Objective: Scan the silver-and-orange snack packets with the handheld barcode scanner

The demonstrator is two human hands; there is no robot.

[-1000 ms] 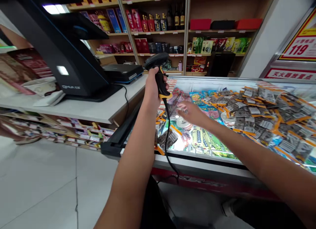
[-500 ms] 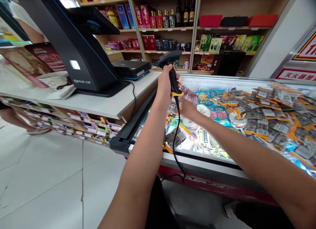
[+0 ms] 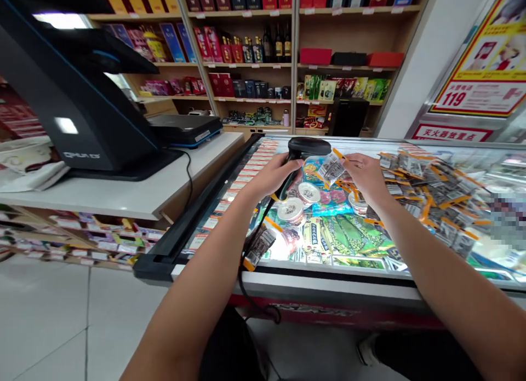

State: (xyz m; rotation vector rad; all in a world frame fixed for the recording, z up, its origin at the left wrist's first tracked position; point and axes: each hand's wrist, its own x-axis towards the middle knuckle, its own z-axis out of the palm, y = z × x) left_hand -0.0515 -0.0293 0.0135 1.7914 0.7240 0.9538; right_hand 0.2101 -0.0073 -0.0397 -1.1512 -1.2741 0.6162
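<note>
My left hand (image 3: 273,178) is wrapped round the handle of a black barcode scanner (image 3: 309,146), its cable hanging down over the freezer's front edge. Facing it, my right hand (image 3: 365,175) pinches a small snack packet (image 3: 331,169) with an orange edge and a printed label. The packet is just right of and below the scanner's head. Both hands are above the glass top of a chest freezer (image 3: 304,278). To the right lies a spread-out pile of similar packets (image 3: 427,189). A few more packets (image 3: 259,245) lie near the front left of the glass.
A white counter (image 3: 197,170) on the left carries a dark checkout terminal (image 3: 90,113) and a flat black scale (image 3: 184,128). Shelves of boxes and bottles (image 3: 250,48) stand behind. Frozen goods and round tubs (image 3: 290,210) show in the freezer.
My right hand has moved up and right from behind the left forearm, and now shows a packet beside the scanner. The scanner's head sits lower in view. The camera has turned right.
</note>
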